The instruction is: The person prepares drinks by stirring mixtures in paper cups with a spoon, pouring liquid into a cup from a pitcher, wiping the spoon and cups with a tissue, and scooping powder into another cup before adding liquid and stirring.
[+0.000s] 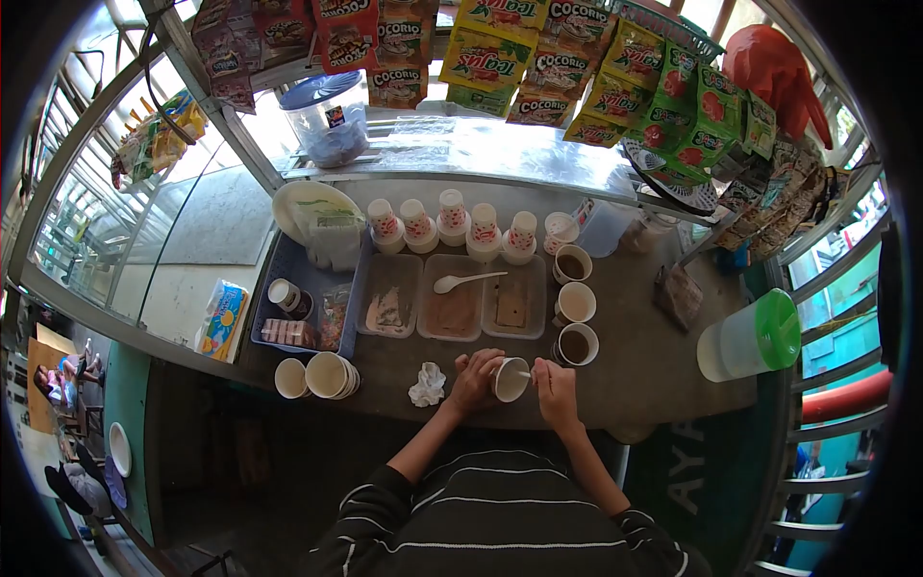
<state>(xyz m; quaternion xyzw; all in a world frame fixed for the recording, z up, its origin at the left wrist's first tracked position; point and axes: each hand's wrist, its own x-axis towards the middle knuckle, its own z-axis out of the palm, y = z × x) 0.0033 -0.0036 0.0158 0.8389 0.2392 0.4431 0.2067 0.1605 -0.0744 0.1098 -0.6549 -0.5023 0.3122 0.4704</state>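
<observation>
My left hand (475,382) is wrapped around a white paper cup (510,387) near the table's front edge. At the cup's right rim my right hand (556,394) is closed in a pinch on a thin pale handle, which looks like a spoon (522,373) dipping into the cup. Its lower end is hidden inside. Just right stand a paper cup of brown liquid (576,344), a pale-looking cup (575,303) and another brown-filled cup (571,264). A crumpled white tissue (427,385) lies left of my left hand.
Behind my hands are powder containers (450,313), a white spoon (468,281) resting on one, and stacked printed cups (452,216). A blue basket (258,327) and stacked cups (332,375) stand left. At right is a green-lidded pitcher (750,337). Sachets (572,62) hang overhead.
</observation>
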